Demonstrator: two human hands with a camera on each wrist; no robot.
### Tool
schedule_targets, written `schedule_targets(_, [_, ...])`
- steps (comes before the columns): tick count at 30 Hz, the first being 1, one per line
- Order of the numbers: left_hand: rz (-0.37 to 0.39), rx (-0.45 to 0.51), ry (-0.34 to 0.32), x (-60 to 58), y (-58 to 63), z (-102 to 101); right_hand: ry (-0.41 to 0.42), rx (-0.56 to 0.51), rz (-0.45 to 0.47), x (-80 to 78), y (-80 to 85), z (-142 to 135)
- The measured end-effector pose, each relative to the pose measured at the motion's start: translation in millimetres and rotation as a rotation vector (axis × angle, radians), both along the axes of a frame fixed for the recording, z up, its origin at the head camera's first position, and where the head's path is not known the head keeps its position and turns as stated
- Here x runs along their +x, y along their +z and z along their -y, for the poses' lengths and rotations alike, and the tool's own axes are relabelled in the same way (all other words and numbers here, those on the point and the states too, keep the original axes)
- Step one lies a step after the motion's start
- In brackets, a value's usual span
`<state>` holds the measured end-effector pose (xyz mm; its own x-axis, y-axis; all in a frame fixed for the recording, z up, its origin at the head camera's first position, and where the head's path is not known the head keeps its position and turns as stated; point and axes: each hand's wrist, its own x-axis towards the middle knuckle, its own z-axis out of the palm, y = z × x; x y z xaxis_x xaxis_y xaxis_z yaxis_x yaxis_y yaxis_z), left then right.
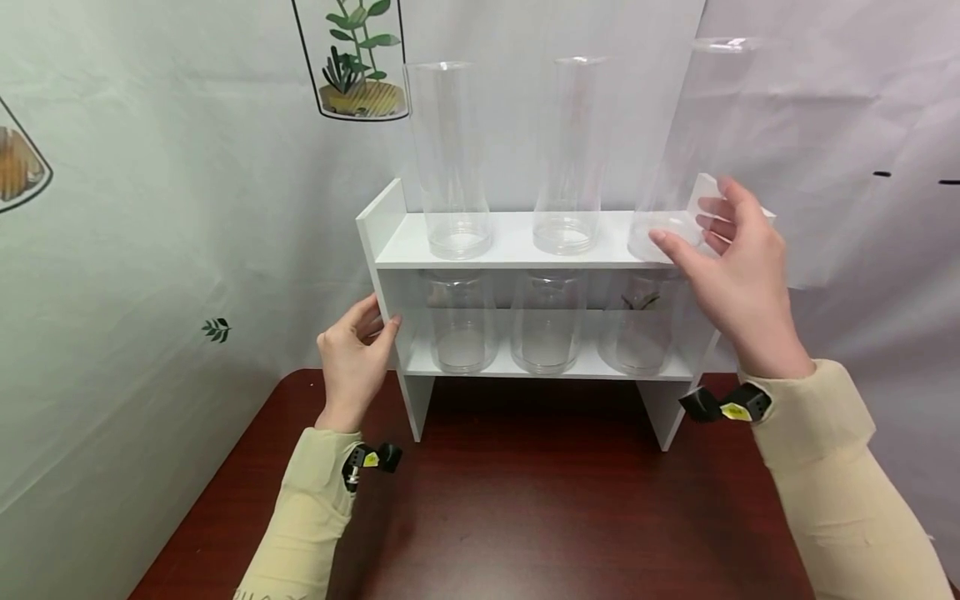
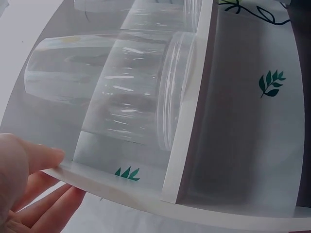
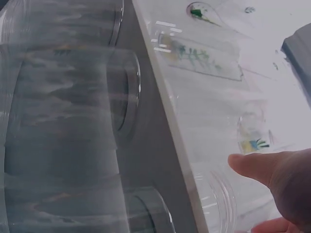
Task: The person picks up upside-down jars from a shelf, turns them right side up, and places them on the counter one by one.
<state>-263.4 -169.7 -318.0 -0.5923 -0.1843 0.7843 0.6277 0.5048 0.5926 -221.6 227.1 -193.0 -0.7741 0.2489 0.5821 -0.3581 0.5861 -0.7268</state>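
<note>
A white two-tier rack [image 1: 532, 265] stands on the table. My left hand [image 1: 352, 358] pinches the rack's left side panel [image 1: 384, 223], thumb on the inner face and fingers outside it. At the upper shelf's right end, my right hand [image 1: 742, 267] has its thumb and curled fingers round the lower part of a tall clear cylindrical container [image 1: 686, 142]. In the right wrist view, the thumb [image 3: 257, 165] lies along this container's side [image 3: 214, 204]. Two similar containers, a left one [image 1: 450, 158] and a middle one [image 1: 577, 154], stand upright beside it.
Three more clear containers, left [image 1: 462, 325], middle [image 1: 549, 325] and right [image 1: 637, 333], stand on the lower shelf. The dark red tabletop [image 1: 540, 517] extends in front of the rack. A pale cloth with printed plants [image 1: 217, 329] hangs behind and to the left.
</note>
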Motion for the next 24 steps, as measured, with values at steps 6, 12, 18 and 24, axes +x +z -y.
schedule_targets(6, [-0.002, 0.001, 0.003, 0.0, 0.4, -0.3, 0.026, 0.006, -0.044, 14.9, -6.8, 2.0])
schedule_targets(12, [0.009, 0.002, 0.007, -0.2, -0.2, -0.2, 0.064, -0.007, -0.095, 27.1, -14.3, 5.7])
schedule_targets(18, [0.006, -0.001, 0.005, -0.2, 0.0, -0.1, 0.098, -0.028, -0.137, 40.9, -22.0, 10.2])
schedule_targets(24, [0.006, -0.015, 0.017, 0.4, -0.2, 0.1, 0.131, -0.013, -0.193, 55.2, -30.8, 16.3])
